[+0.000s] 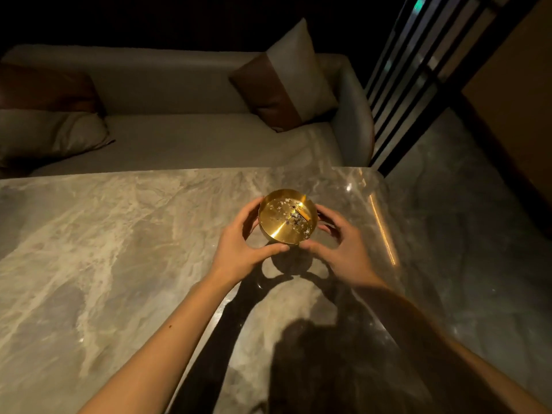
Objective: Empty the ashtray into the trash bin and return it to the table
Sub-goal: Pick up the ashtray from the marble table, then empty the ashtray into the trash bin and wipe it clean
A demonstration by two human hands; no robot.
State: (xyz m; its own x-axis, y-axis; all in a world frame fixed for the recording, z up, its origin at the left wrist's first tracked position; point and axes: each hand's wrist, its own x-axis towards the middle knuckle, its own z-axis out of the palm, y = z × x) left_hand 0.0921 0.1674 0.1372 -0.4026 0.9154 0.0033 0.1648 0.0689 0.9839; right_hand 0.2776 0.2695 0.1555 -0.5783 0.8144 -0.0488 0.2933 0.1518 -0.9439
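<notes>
A round gold metal ashtray (280, 222) holds grey ash and a cigarette butt (302, 214). It is just above the grey marble table (119, 234), near the table's far right corner, and casts a shadow below. My left hand (239, 246) cups its left side, thumb at the near rim. My right hand (337, 243) cups its right side, thumb under the near edge. Both hands grip the ashtray between them. No trash bin is in view.
A grey sofa (185, 138) runs along the far side of the table, with a brown-and-grey cushion (286, 82) at its right end and cushions (44, 130) at the left. A dark slatted screen (418, 79) stands at the right. Marble floor (463, 219) lies past the table's right edge.
</notes>
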